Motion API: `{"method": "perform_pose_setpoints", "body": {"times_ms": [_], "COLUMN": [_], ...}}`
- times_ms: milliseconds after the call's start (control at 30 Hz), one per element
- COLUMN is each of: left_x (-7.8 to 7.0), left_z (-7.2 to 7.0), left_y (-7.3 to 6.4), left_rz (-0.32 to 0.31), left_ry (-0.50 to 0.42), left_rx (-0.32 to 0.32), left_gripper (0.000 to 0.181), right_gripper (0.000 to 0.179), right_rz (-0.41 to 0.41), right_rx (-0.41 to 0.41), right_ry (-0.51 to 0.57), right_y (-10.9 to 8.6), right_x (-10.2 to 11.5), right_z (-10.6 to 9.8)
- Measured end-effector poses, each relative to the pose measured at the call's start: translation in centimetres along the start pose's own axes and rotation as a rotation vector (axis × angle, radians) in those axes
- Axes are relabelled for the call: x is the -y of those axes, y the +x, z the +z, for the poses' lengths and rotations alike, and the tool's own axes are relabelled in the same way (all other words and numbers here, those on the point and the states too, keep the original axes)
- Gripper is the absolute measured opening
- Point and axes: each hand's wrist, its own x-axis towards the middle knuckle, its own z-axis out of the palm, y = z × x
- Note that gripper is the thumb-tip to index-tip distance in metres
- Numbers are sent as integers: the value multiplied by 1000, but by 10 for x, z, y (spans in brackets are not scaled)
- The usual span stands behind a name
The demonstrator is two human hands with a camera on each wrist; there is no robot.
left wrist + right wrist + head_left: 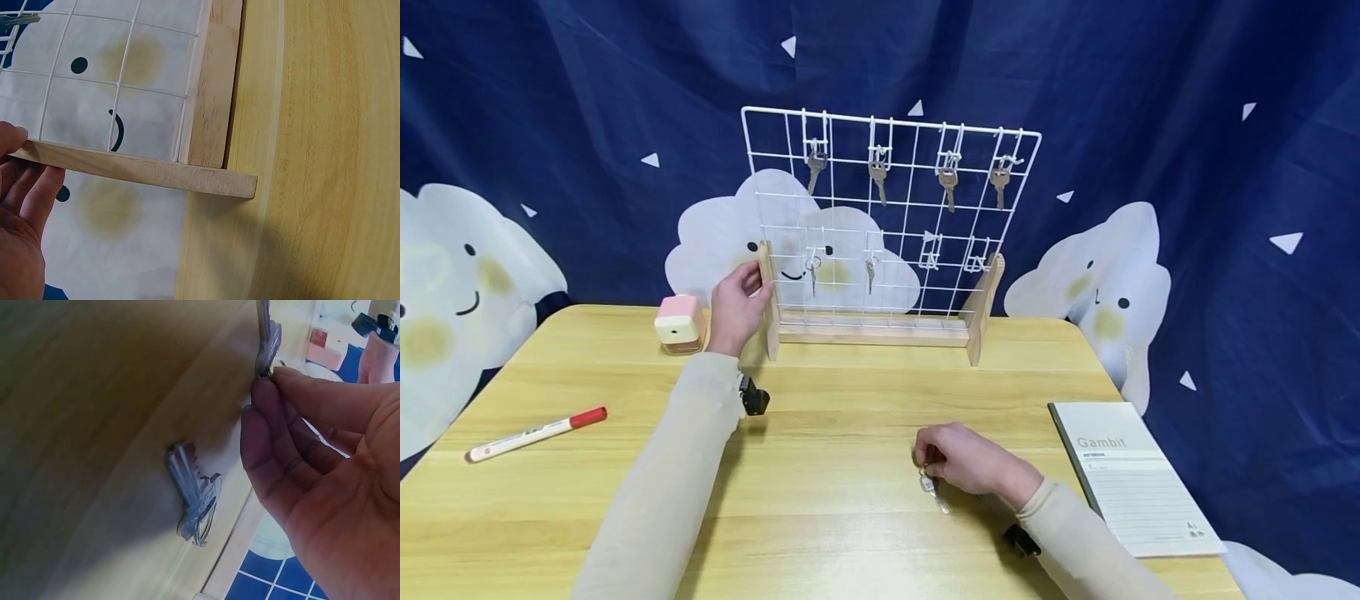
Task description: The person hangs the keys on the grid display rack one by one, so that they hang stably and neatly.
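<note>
A white wire grid rack [897, 204] stands upright in a wooden base at the back of the table. My left hand [741, 304] pinches the rack's left wooden post [131, 164], thumb on one side and fingers on the other. Over the table at front right, my right hand [966, 458] holds a key [933, 492] by its ring, and the key hangs below the fingertips. In the right wrist view a second key [187, 490] with a ring lies on the table beside that hand; the head view mostly hides it.
Keys hang on every upper-row hook, including one brass key [877, 171], and on the lower-left two. The lower-right two hooks [929, 254] bear no key. A pink sharpener [679, 323], a red-capped marker [538, 433] and a notebook [1138, 483] lie around.
</note>
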Motion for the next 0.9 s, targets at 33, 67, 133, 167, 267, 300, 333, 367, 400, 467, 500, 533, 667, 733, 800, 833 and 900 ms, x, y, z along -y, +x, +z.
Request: {"method": "perform_pose_setpoints", "body": {"times_ms": [33, 67, 133, 167, 267, 300, 333, 367, 400, 467, 500, 533, 667, 733, 800, 833, 900], "left_x": [0, 0, 0, -1, -1, -1, -1, -1, -1, -2, -2, -2, -2, -1, -1, -1, -2], "left_z": [0, 0, 1, 1, 1, 1, 1, 1, 1, 0, 0, 0, 0, -1, -1, -1, -1], "left_y": [0, 0, 1, 1, 1, 1, 1, 1, 1, 0, -1, -1, -2, -2, -2, -2, -2], "left_rz": [1, 3, 5, 5, -3, -5, -5, -5, -3, 3, 5, 4, -4, -3, 6, 12, 19], "left_ry": [-1, -1, -7, -7, -10, -10, -9, -5, 0, 8, 13, 16, 23, 29, 38, 42, 50], "left_rx": [0, -1, -1, -2, -4, -3, -1, -1, 0, 4, 6, 8, 11, 11, 11, 14, 18], "left_gripper": [43, 43, 43, 43, 44, 44, 44, 44, 44, 44, 44, 44, 44, 44, 44, 44, 44], "right_gripper": [21, 21, 20, 20, 18, 18, 18, 18, 18, 18, 18, 18, 17, 16, 15, 15, 15], "right_rz": [-1, -1, -6, -13, -45, -63, -74, -86, -98, -107, -109, -104, -97, -97, -101, -102, -107], "right_rx": [-3, -8, -25, -37, -83, -107, -132, -156, -179, -213, -222, -227, -251, -281, -306, -314, -324], "right_ry": [6, 9, 1, -11, -52, -63, -75, -79, -78, -76, -68, -61, -38, -34, -36, -43, -55], "right_y": [-1, -1, -3, -3, -6, -7, -7, -8, -8, -9, -9, -9, -7, -5, -4, -3, -2], "right_x": [0, -1, 0, 0, 2, 3, 4, 5, 6, 7, 7, 8, 9, 9, 9, 9, 8], "right_z": [0, -1, -3, -4, -10, -12, -14, -17, -20, -26, -28, -31, -39, -44, -48, -50, -53]}}
